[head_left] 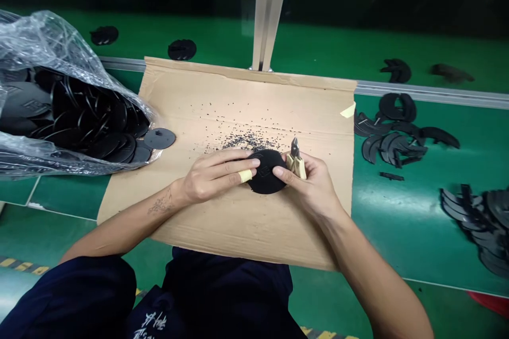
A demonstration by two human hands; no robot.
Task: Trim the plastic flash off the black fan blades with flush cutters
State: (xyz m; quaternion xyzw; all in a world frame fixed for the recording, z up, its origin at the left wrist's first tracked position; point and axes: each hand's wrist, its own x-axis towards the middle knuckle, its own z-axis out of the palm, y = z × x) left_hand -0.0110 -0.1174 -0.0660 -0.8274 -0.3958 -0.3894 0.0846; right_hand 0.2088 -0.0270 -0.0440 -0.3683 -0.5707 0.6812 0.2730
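Note:
A round black plastic disc [267, 174] is held between both hands above the cardboard sheet [222, 222]. My left hand [214, 175] grips its left edge, fingers over the top, with yellow tape around one finger. My right hand [312, 183] has its thumb on the disc's right edge. In that same hand sits a pair of cutting pliers [295, 161] with pale yellow handles, its jaws pointing away from me. Many tiny black plastic scraps [250, 137] lie scattered on the cardboard just beyond the disc.
At left, a clear plastic bag [51, 37] lies open, full of black discs; one disc [159, 139] rests at its mouth. Black curved pieces [397, 143] lie in piles on the green table [397, 233] at right. A metal post [270, 16] stands behind the cardboard.

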